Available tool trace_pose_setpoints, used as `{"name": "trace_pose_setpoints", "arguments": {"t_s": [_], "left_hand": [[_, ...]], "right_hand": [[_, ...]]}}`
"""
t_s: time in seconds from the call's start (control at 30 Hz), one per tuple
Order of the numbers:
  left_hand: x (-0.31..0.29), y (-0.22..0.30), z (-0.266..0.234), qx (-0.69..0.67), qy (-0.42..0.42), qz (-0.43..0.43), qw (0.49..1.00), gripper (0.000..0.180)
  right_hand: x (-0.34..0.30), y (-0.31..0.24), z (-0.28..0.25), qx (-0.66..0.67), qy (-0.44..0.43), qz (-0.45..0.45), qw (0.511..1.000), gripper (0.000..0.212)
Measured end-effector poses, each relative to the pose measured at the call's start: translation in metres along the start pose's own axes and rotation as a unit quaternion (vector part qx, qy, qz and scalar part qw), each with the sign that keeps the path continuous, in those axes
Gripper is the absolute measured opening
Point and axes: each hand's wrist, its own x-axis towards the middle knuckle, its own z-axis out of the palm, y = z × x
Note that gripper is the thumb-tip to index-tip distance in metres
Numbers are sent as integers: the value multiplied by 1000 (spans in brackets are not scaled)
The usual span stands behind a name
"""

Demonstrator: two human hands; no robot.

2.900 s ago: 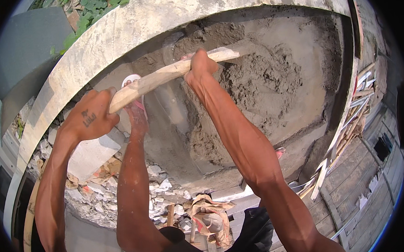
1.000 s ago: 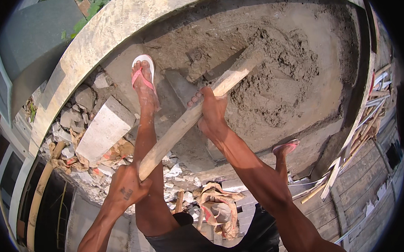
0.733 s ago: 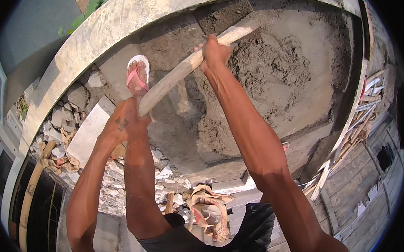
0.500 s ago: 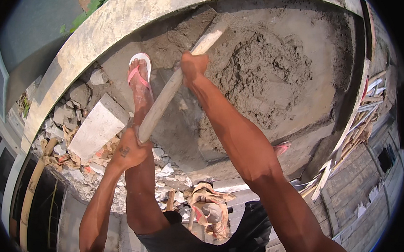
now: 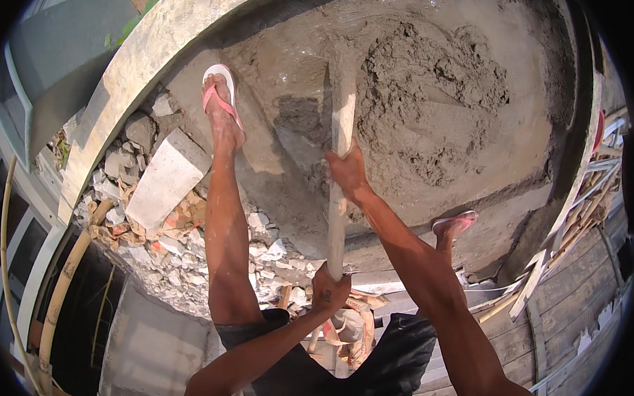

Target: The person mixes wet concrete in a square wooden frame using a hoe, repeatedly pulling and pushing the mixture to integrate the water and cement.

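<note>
Head view, hands on a long tool: the left hand (image 5: pixel 331 290) is wrapped around the near end of a wooden handle (image 5: pixel 336 229), and the right hand (image 5: pixel 348 172) is curled around its middle. The handle runs nearly straight away from the body, between the legs; its far end, coated in grey, lies over wet mortar, just left of a rough mortar heap (image 5: pixel 430 106). What the far end carries cannot be told. Left of the handle stands a foot in a pink-strapped sandal (image 5: pixel 219 103); the other foot is to the right, below the heap. Farther left, a pale block (image 5: pixel 169 178) rests tilted on broken rubble (image 5: pixel 184 266), beside a concrete wall (image 5: pixel 132 86).
</note>
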Motion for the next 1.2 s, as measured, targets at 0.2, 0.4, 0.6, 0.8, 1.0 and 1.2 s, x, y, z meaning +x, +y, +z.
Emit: {"name": "trace_pose_setpoints", "arguments": {"t_s": [0.2, 0.4, 0.6, 0.8, 1.0, 1.2], "left_hand": [[-25, 0, -54, 95, -77, -35, 992, 37], [78, 84, -235, 199, -43, 194, 960, 32], [156, 146, -373, 369, -8, 103, 924, 30], [147, 116, -396, 309, -17, 113, 944, 26], [94, 81, -293, 190, 12, 111, 975, 30], [50, 63, -165, 157, -28, -2, 987, 35]], "right_hand": [[-53, -47, -11, 123, 11, 89, 988, 43], [43, -101, 76, 331, 110, -33, 937, 37], [126, -141, 214, 324, 236, 37, 915, 62], [129, -114, 255, 182, 247, 38, 951, 66], [100, -113, 197, 220, 111, 62, 967, 34], [54, -83, 99, 122, 12, 111, 986, 49]]}}
